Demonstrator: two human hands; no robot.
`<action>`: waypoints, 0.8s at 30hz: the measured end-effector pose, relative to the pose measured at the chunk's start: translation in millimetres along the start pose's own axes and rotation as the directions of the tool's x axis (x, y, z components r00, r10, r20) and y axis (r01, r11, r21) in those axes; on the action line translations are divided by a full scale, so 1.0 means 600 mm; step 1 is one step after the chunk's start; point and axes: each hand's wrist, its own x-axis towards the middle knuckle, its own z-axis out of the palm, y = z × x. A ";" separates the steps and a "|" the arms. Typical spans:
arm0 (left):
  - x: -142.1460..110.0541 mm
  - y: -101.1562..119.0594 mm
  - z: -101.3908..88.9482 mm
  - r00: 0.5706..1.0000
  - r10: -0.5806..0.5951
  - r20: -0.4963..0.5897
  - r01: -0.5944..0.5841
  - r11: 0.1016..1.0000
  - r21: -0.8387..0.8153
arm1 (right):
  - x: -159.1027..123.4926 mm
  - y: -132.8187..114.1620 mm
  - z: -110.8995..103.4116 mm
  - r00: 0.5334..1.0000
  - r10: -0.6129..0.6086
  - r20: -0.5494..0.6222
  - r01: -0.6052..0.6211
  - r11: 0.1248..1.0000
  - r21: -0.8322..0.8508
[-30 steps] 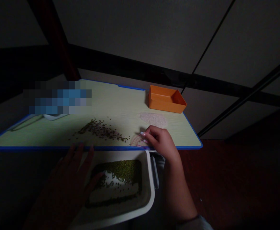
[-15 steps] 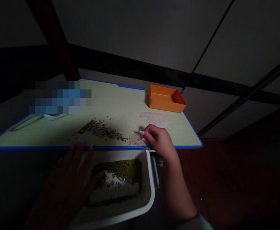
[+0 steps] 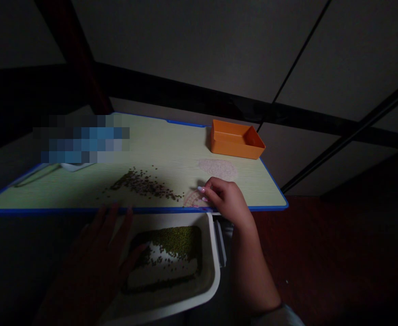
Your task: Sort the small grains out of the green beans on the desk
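My right hand rests over the table's front edge with its fingers curled in and thumb near the forefinger. What its fingertips hold, if anything, is too small to make out. Beside it on the tabletop lies a loose scatter of small dark beans. In deep shadow, my left hand is spread over the left side of a white plastic tub, fingers apart. Small green beans lie inside the tub, heaped towards its far right. The tub sits just below the table's near edge.
An orange open box stands at the back right of the blue-edged table. A pale pinkish patch lies before it; whether grains or print, I cannot tell. A blurred-out blue object is on the left.
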 end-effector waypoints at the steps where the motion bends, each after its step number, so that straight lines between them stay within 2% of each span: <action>1: 0.000 0.001 -0.001 1.000 -0.001 0.003 0.001 1.000 0.002 | 0.000 0.000 0.000 1.000 0.001 0.000 -0.001 1.000 0.001; 7: 0.003 -0.001 -0.002 0.997 0.063 -0.041 -0.061 0.997 0.055 | -0.001 -0.001 0.000 1.000 -0.011 0.007 0.011 1.000 0.012; 15: 0.003 -0.006 0.001 0.997 0.071 -0.040 -0.068 0.995 0.071 | -0.005 0.003 -0.004 1.000 -0.008 -0.024 0.008 1.000 -0.011; 24: 0.005 -0.003 0.000 0.996 0.071 -0.050 -0.066 0.994 0.089 | -0.006 -0.010 0.000 1.000 -0.023 0.010 0.023 0.999 -0.023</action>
